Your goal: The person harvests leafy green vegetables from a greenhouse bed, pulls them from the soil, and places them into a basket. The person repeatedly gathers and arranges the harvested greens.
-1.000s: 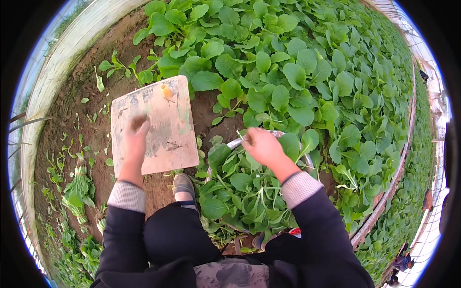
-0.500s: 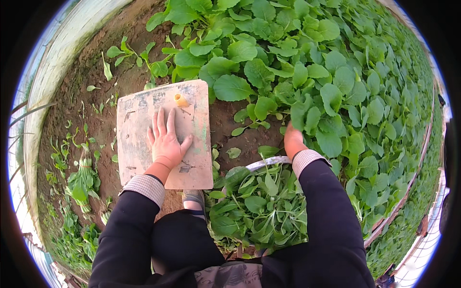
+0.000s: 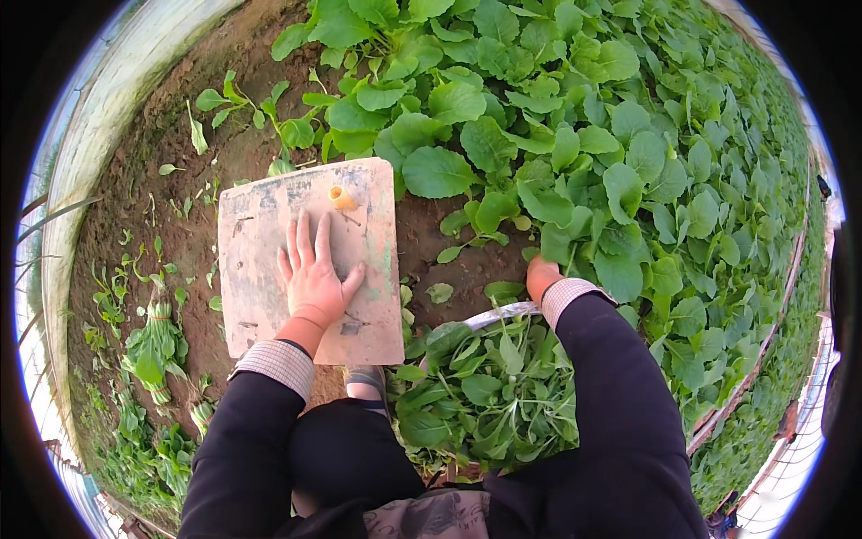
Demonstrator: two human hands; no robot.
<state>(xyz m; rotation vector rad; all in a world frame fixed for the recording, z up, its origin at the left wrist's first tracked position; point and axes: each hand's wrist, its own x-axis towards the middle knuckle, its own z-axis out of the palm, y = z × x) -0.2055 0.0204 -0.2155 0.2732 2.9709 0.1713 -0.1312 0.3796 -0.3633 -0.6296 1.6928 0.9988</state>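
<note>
Head view: person crouched over soil bed.
Left hand (image 3: 314, 278): flat, fingers spread on the board (image 3: 269, 225) — bracing.
Right hand (image 3: 541, 274): right of board, among leafy greens (image 3: 575, 135) — grip hidden, cannot tell.

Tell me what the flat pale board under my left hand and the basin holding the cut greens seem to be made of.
The flat pale board looks like worn wood or plywood: matte, scuffed, dirt-stained. The basin shows only a thin, shiny grey rim, probably metal; leaves hide the rest.

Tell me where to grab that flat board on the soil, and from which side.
Grip the board by its bare left long edge, coming from the left. It lies flat on the soil; the left hand presses its middle, a small yellow roll sits near the top, and leafy plants crowd its right side.
</note>
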